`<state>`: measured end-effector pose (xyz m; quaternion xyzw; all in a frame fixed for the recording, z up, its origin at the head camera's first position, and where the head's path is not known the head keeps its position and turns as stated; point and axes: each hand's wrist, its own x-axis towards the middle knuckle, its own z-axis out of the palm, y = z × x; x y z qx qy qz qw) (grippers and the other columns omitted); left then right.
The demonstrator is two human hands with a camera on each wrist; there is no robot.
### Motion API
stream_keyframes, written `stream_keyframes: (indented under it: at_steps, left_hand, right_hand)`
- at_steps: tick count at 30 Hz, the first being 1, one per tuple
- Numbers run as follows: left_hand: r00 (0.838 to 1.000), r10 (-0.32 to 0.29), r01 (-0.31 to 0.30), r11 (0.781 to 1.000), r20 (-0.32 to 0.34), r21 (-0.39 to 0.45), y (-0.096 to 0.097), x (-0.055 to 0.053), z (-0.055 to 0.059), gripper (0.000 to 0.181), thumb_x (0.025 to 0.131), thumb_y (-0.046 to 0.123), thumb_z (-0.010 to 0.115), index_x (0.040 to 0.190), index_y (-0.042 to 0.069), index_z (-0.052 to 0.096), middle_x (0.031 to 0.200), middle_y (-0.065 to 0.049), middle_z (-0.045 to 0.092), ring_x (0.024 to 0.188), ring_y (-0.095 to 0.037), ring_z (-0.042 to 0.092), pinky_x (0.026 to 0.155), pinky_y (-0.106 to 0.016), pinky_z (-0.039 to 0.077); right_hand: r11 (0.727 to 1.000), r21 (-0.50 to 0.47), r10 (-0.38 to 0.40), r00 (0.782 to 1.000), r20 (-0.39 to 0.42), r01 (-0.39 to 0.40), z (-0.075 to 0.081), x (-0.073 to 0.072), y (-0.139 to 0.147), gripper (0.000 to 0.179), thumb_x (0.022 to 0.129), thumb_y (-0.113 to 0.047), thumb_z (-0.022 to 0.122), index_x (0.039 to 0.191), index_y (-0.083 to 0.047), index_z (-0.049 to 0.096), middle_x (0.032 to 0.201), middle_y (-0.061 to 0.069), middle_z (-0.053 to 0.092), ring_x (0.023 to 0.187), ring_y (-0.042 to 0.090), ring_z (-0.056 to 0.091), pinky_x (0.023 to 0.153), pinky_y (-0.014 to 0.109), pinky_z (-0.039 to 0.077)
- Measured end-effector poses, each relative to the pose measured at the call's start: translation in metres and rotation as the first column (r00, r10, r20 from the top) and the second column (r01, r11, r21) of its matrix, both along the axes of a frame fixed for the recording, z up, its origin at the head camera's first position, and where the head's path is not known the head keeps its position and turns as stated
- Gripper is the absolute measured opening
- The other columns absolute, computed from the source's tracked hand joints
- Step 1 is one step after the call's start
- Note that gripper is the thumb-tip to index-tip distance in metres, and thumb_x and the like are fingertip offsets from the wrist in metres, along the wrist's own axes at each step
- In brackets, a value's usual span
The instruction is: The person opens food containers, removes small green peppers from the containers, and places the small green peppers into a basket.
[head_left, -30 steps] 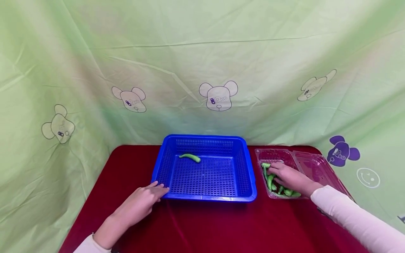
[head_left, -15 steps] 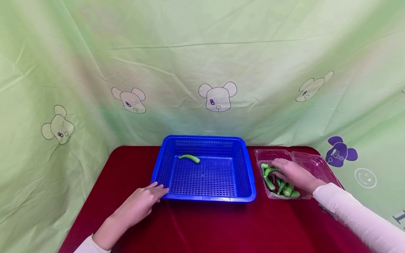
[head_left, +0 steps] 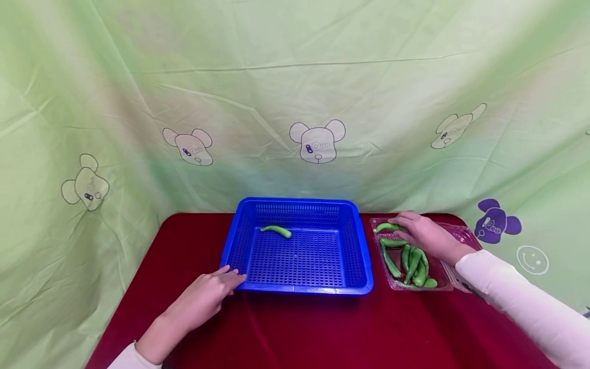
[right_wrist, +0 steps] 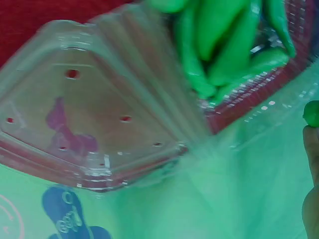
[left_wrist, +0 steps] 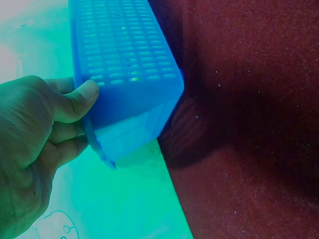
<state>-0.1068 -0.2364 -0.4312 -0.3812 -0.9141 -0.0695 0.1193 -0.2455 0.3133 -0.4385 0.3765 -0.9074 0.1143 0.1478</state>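
My left hand (head_left: pixel 209 292) grips the near-left corner of a blue perforated plastic basket (head_left: pixel 295 289). In the left wrist view the thumb presses its outer wall (left_wrist: pixel 134 97) and the fingers wrap the rim. One light green chili pepper (head_left: pixel 276 230) lies towards the basket's back left. On the right, my right hand (head_left: pixel 424 237) pinches another green chili pepper (head_left: pixel 387 227) above the back of a clear plastic clamshell box (head_left: pixel 444 284). Several green peppers (head_left: pixel 415 264) lie inside that box. The right wrist view catches only the end of the held pepper (right_wrist: pixel 312 113) above a finger.
The clamshell's lid (right_wrist: pixel 94 119) lies folded open to the right, partly under the right forearm. A dark red cloth (head_left: pixel 295 333) covers the table. Pale green curtain fabric (head_left: pixel 258 92) with printed mouse heads hangs behind and at both sides.
My right hand has drawn a pepper from the pile and moved it up towards the back of the box, baring the remaining peppers. The left hand and basket have stayed put.
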Motion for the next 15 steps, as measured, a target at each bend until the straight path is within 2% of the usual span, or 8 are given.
stream_keyframes:
  at_steps: [3,5,8,11,15]
  left_hand:
    - [1.000,-0.003,0.003,1.000,-0.004,0.001,0.000,-0.001,0.000,0.041,0.078,-0.009,0.078,0.118,0.001,0.075,0.115,-0.014,0.077,0.109,-0.029,0.075,0.093,-0.044,0.063]
    - [1.000,-0.002,0.002,1.000,0.002,0.001,0.001,-0.001,0.001,0.041,0.078,-0.009,0.078,0.118,0.001,0.075,0.116,-0.015,0.077,0.110,-0.030,0.075,0.093,-0.044,0.063]
    - [1.000,0.004,-0.005,1.000,0.027,0.005,0.001,-0.001,0.004,0.039,0.081,-0.009,0.076,0.119,0.000,0.074,0.116,-0.015,0.077,0.111,-0.030,0.074,0.094,-0.044,0.063]
    - [0.999,0.010,-0.010,1.000,0.044,-0.001,0.000,0.000,0.005,0.041,0.080,-0.011,0.075,0.120,0.000,0.074,0.117,-0.015,0.076,0.112,-0.031,0.074,0.094,-0.044,0.063]
    - [0.999,0.012,-0.011,1.000,0.044,-0.006,0.001,0.000,0.004,0.044,0.078,-0.012,0.075,0.120,0.000,0.074,0.117,-0.015,0.076,0.113,-0.031,0.073,0.094,-0.044,0.063]
  right_hand:
    - [0.999,0.004,-0.041,0.998,0.056,0.041,0.009,-0.004,-0.009,0.035,0.087,-0.001,0.077,0.121,-0.002,0.071,0.111,0.009,0.071,0.097,0.026,0.071,0.080,0.044,0.065]
    - [0.999,-0.012,-0.049,0.996,0.075,0.050,0.014,-0.007,-0.016,0.032,0.088,-0.001,0.076,0.120,-0.002,0.071,0.110,0.009,0.073,0.097,0.026,0.072,0.081,0.044,0.064]
    - [0.998,-0.041,-0.040,0.997,0.060,0.042,0.018,-0.013,-0.027,0.025,0.087,-0.002,0.078,0.111,-0.004,0.072,0.102,0.008,0.074,0.094,0.026,0.073,0.079,0.044,0.064]
    - [0.997,-0.067,-0.029,0.999,0.042,0.032,0.019,-0.018,-0.039,0.020,0.087,-0.003,0.079,0.105,-0.007,0.073,0.094,0.004,0.073,0.086,0.020,0.072,0.072,0.040,0.063]
    - [0.995,-0.087,-0.033,0.998,0.054,0.038,0.022,-0.022,-0.053,0.019,0.088,-0.006,0.079,0.107,-0.007,0.075,0.094,0.003,0.073,0.083,0.017,0.070,0.069,0.039,0.062]
